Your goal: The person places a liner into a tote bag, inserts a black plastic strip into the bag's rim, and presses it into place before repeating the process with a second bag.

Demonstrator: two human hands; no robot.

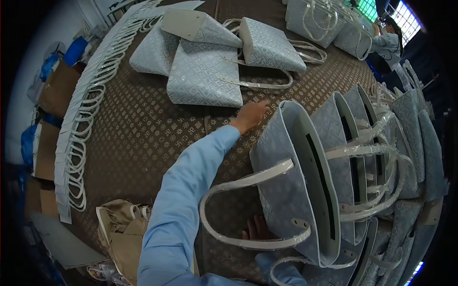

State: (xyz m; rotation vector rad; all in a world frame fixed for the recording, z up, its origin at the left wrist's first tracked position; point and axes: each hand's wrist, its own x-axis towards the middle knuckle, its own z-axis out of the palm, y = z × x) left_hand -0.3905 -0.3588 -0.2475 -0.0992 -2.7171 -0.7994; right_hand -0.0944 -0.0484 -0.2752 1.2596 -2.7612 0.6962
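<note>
My left hand (252, 117) reaches out over the brown patterned table, in a light blue sleeve. Its fingers point right, loosely stretched, near the far edge of a grey-blue patterned tote bag (281, 181); I see nothing in them. My right hand (257, 228) is low, seen through the loop of that tote's pale handle (238, 183). Its fingers look spread beside the bag's lower side, and part of the hand is hidden. The tote stands tilted with its mouth open to the right. Clear plastic wraps its handles.
More open totes (341, 124) stand packed to the right. Several totes lie in a pile (205, 71) at the far side. Loose handles (81, 128) line the table's left edge. A beige cloth bag (121, 233) lies near left. A co-worker (389, 45) stands far right.
</note>
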